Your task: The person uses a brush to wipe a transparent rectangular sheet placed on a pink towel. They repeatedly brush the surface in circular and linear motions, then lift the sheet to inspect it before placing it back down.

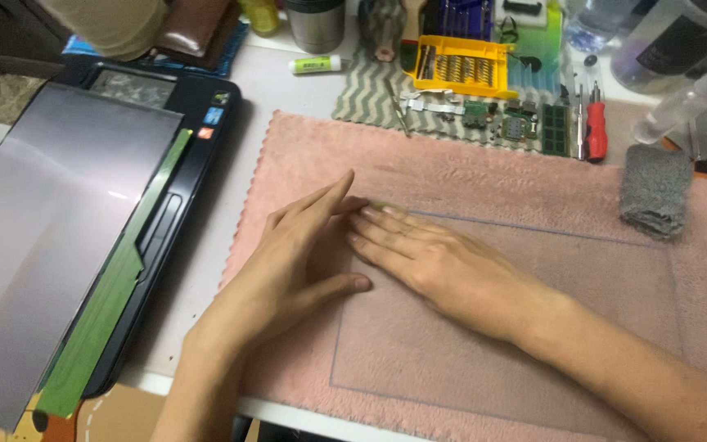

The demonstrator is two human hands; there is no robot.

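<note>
White worktop (288, 90), mostly covered by a pink fluffy towel (468, 155). On the towel, a clear, almost invisible rectangular sheet (533, 344), edges traced only by thin grey lines. Both hands at its upper left corner: left hand (300, 262) flat with fingers stretched and thumb spread along the sheet's left edge; right hand (423, 254) palm down on the sheet, fingers straight and close together, tips touching the left hand's fingers. Neither hand closed on anything.

To the left, an open dark laptop frame (194, 164) holding a grey reflective panel (59, 221) with a green strip (116, 303) along its right side. At the back: yellow screwdriver-bit case (460, 65), red-handled screwdriver (596, 131), small green circuit boards (533, 123) on a zigzag-patterned cloth (366, 98), a white glue stick (317, 64), a steel tumbler (315, 23). A grey folded cloth (655, 190) at right, on the towel.

Tumbler, bottles at top right and objects at top left cut off by the frame. Something small and greenish under the meeting fingertips, too hidden to identify. Sheet's lower right corner covered by the right forearm.
</note>
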